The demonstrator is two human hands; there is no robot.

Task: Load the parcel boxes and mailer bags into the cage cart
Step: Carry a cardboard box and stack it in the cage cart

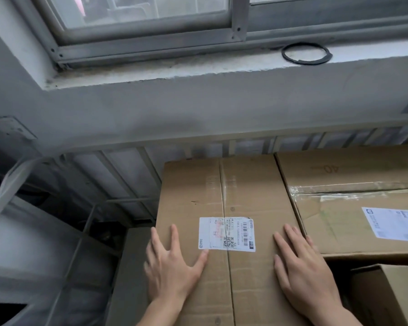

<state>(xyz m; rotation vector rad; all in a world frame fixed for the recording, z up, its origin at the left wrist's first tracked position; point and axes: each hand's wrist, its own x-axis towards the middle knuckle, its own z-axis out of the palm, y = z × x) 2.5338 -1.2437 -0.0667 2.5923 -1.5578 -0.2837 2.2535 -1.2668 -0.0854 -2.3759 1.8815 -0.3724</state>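
A tall brown parcel box (250,189) with a white shipping label (226,233) lies in front of me inside the cage cart (132,175), whose grey bars run behind and to the left of it. My left hand (170,267) lies flat on the box top, fingers spread, thumb touching the label's lower left corner. My right hand (302,269) lies flat near the box's right edge, fingers straight. A second large taped box (353,175) sits against its right side, with its own label (393,224).
A smaller open-looking box (391,295) sits at the lower right. A grey wall and window ledge (198,74) rise just behind the cart, with a black ring (283,55) on the ledge. Pale plastic-wrapped bulk (21,231) fills the left side beyond the bars.
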